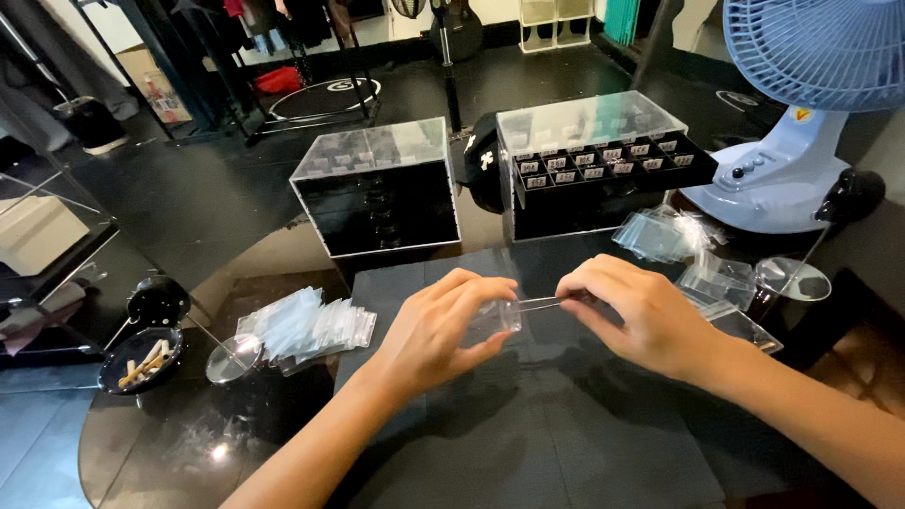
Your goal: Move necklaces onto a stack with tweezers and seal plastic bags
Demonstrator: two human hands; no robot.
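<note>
Above the black mat [528, 434], the left hand [438, 330] pinches a clear box [495, 319] — the right hand [636, 311] grips tweezers [539, 302] at its mouth. The step looks like loading 1 small piece; next calls for steady aim — not force.

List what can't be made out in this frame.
- Head view: contents of the small clear box, hidden by the left hand and right hand.
- Labels on the open drawer: too small.
- Fan: top cut off by the frame edge.
</note>
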